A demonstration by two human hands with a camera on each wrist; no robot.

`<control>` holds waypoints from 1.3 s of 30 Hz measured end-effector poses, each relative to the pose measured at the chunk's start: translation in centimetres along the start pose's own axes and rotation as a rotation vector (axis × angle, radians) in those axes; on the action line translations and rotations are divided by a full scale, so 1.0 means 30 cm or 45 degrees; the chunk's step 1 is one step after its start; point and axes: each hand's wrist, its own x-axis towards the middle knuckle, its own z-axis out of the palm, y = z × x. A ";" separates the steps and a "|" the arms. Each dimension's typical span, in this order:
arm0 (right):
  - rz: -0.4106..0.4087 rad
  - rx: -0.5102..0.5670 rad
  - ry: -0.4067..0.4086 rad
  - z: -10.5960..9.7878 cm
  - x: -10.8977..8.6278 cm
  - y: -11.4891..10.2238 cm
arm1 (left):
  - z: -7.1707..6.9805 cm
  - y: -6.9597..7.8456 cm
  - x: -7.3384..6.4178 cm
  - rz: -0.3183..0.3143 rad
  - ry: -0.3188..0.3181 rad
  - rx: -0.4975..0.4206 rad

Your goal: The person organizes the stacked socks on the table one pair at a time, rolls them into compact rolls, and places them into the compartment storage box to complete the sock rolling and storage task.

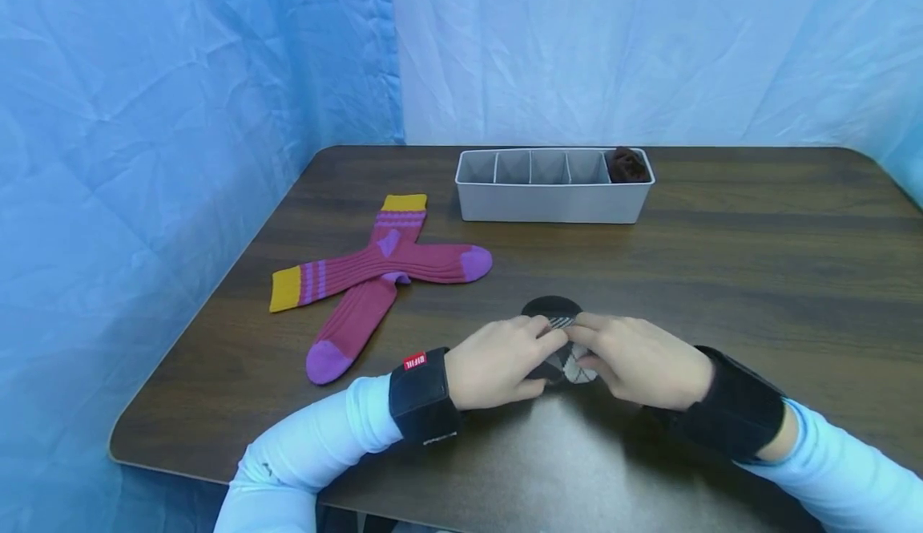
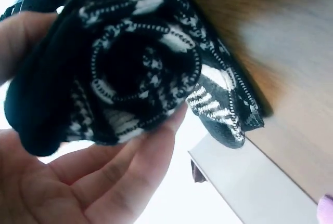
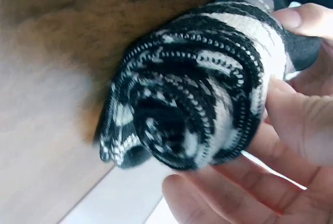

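Both hands hold a black, grey and white patterned sock point(image 1: 551, 306) low over the near middle of the table. Most of it is wound into a roll, and a flat dark end sticks out on the far side. My left hand point(image 1: 497, 361) grips the roll's left end, its thumb and fingers on opposite sides in the left wrist view, where the spiral of the roll point(image 2: 145, 60) shows. From the right, my right hand point(image 1: 645, 361) grips the other end, thumb on the near side and fingers bent beneath the roll point(image 3: 208, 63). The fingertips of both hands meet over the sock.
A pair of maroon socks point(image 1: 433, 260) with purple toes and yellow cuffs lies crossed on the left. Behind stands a grey divided box point(image 1: 548, 203), a dark brown bundle point(image 1: 627, 166) in its rightmost compartment. Blue sheeting point(image 1: 216, 76) hangs around the brown table point(image 1: 757, 276).
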 end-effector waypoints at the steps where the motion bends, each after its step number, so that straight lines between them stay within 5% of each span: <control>1: -0.009 -0.013 0.036 -0.002 -0.001 0.001 | -0.002 -0.004 0.002 -0.014 -0.020 -0.036; 7: -0.087 -0.061 0.209 -0.018 -0.012 -0.005 | -0.011 -0.030 0.016 -0.087 -0.091 -0.317; 15: -0.121 -0.130 0.186 0.001 -0.003 -0.012 | -0.025 -0.090 0.034 -0.173 -0.218 -0.613; 21: -0.143 -0.209 0.261 0.025 0.021 -0.002 | -0.018 -0.168 0.070 -0.221 -0.337 -0.837; 26: -0.127 -0.192 0.214 0.021 0.043 0.002 | -0.003 -0.201 0.081 -0.247 -0.363 -0.928; 29: -0.082 -0.158 0.097 0.003 0.065 0.004 | -0.010 -0.173 0.057 -0.250 -0.152 -0.733; 32: -0.026 -0.116 -0.032 -0.020 0.092 0.011 | -0.014 -0.114 0.025 -0.200 0.174 -0.335; 34: 0.015 -0.080 -0.109 -0.035 0.109 0.018 | -0.009 -0.067 0.005 -0.176 0.319 -0.080; 36: 0.046 -0.038 -0.173 -0.047 0.126 0.027 | 0.001 -0.027 -0.009 -0.151 0.352 0.084; 39: 0.087 0.027 -0.235 -0.058 0.147 0.045 | 0.009 0.010 -0.018 -0.186 0.274 0.176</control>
